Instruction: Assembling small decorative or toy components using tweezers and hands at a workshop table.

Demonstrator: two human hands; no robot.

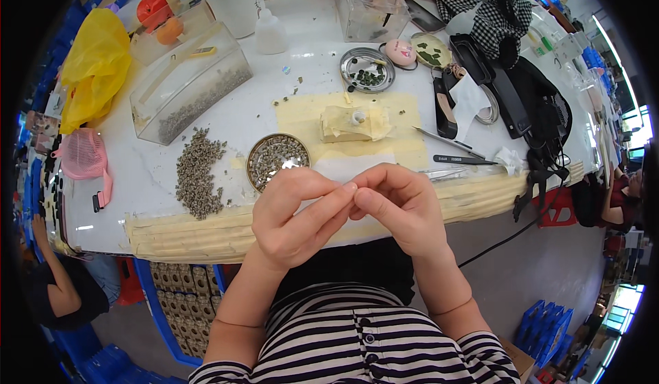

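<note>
My left hand (pixel 296 212) and my right hand (pixel 403 205) meet over the table's near edge, thumbs and forefingers pinched together at one spot. Whatever sits between the fingertips is too small or hidden to make out. Just left of my hands stands a round dish (pixel 278 157) full of small grey-brown pieces. A loose pile of similar pieces (pixel 199 172) lies farther left on the table. Beyond my fingers, a taped block (pixel 351 124) with a small white round part on top rests on yellowish tape. A white sheet (pixel 357 166) lies partly under my hands.
A clear bin (pixel 192 89) of small pieces stands at the left, near a yellow plastic bag (pixel 96 68). Black tweezers (pixel 463 159) lie at the right. A metal dish (pixel 368 70) holds dark green pieces. Behind it is a clear box (pixel 371 13); a white squeeze bottle (pixel 270 30) stands left.
</note>
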